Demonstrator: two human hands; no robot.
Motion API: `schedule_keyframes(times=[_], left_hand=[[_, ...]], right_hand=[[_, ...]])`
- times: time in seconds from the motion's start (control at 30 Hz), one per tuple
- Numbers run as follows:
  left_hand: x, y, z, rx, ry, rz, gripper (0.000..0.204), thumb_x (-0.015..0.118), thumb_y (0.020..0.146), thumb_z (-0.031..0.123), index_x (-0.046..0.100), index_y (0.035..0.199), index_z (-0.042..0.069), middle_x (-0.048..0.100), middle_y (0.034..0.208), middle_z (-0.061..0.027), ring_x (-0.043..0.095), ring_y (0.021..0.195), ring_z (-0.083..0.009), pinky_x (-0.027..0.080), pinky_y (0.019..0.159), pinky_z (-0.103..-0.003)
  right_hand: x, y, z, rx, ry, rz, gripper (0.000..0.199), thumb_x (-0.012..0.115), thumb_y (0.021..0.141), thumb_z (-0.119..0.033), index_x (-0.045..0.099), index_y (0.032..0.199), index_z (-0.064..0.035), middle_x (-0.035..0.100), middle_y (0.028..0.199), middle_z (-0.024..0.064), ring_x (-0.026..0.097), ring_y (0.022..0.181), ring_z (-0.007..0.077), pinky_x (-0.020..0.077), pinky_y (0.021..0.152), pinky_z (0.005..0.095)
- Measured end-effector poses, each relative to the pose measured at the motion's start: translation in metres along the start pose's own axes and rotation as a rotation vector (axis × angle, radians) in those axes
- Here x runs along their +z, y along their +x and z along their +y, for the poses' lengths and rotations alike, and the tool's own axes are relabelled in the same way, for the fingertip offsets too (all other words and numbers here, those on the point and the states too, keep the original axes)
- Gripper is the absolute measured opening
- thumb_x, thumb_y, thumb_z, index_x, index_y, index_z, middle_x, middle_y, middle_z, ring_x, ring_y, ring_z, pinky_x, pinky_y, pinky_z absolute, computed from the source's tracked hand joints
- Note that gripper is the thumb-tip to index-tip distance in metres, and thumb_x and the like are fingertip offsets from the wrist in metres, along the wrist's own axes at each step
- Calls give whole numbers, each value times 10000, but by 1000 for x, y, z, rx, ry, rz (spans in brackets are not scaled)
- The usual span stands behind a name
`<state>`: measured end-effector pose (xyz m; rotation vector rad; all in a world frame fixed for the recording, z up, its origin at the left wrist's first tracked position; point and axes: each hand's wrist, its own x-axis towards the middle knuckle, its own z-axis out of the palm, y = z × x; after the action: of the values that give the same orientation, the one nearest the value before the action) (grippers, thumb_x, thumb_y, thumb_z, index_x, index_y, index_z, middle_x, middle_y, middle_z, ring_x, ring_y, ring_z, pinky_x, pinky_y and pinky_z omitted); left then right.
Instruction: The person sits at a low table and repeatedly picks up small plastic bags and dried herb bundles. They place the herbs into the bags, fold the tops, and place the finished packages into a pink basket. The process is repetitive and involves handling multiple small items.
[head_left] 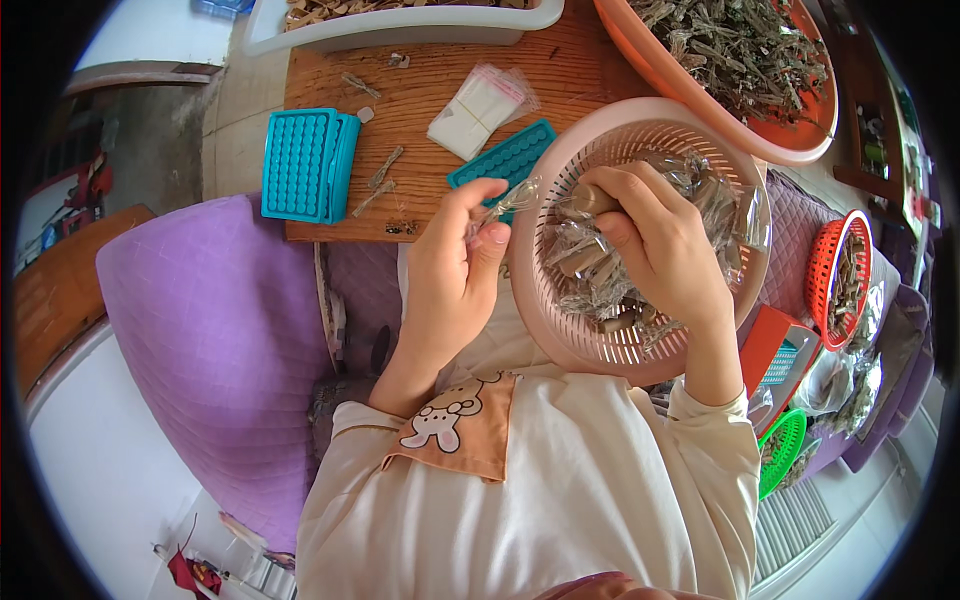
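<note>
My left hand (450, 275) is closed, thumb and index finger pinching a small clear plastic bag (519, 196) beside the rim of a pink basket (551, 325). Over that basket, my right hand (662, 240) has its fingers curled round a short brown roll (597, 199), whose kind I cannot make out. Below it, the basket holds clear-wrapped bundles (715, 205) of brown rolls and dried plant pieces. A stack of flat clear bags (480, 105) with a band round it lies on the table beyond my left hand, next to a teal ridged tray (505, 160).
Several teal trays (300, 165) stand stacked on the wooden table (400, 75). Beyond are a white bin (420, 22) of brown pieces and an orange basin (800, 145) of dried plants. To the right sit a red basket (826, 280), a green basket (785, 450) and an orange box (770, 350).
</note>
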<state>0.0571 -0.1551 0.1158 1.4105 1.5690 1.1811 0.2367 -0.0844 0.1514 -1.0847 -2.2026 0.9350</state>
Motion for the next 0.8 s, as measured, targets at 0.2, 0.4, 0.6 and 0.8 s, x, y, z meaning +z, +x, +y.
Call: schedule_keyframes(times=[0.2,0.4,0.6,0.8], left_hand=[[0,-4,-5,30,-36,83,165,523,859,122,415,916,11,493,672,-67,451,525,-147,375,491,-265],[6,-10,21,139,-129,-364,170,552,817,63,402,888,26,530,690,-127,556,582,-265,436,521,-320],[10,-11,15,156,24,-234,155,542,821,62,410,895,30,524,666,-119,556,557,-271,437,502,-321],[10,4,12,84,-45,-216,94,480,866,110,437,888,29,516,636,-104,551,532,-207,417,491,-298]], right_hand=[[-6,-6,2,-6,296,-127,263,627,740,-46,528,979,2,582,863,121,599,743,245,474,649,310],[11,-10,2,245,636,74,213,643,758,-50,548,927,40,605,821,69,577,760,99,480,646,236],[2,-18,-4,501,865,-150,244,582,814,-54,543,1031,50,605,867,67,568,778,93,481,667,223],[2,-25,-3,499,857,-38,268,560,822,-27,517,1074,53,576,973,78,548,834,89,477,687,215]])
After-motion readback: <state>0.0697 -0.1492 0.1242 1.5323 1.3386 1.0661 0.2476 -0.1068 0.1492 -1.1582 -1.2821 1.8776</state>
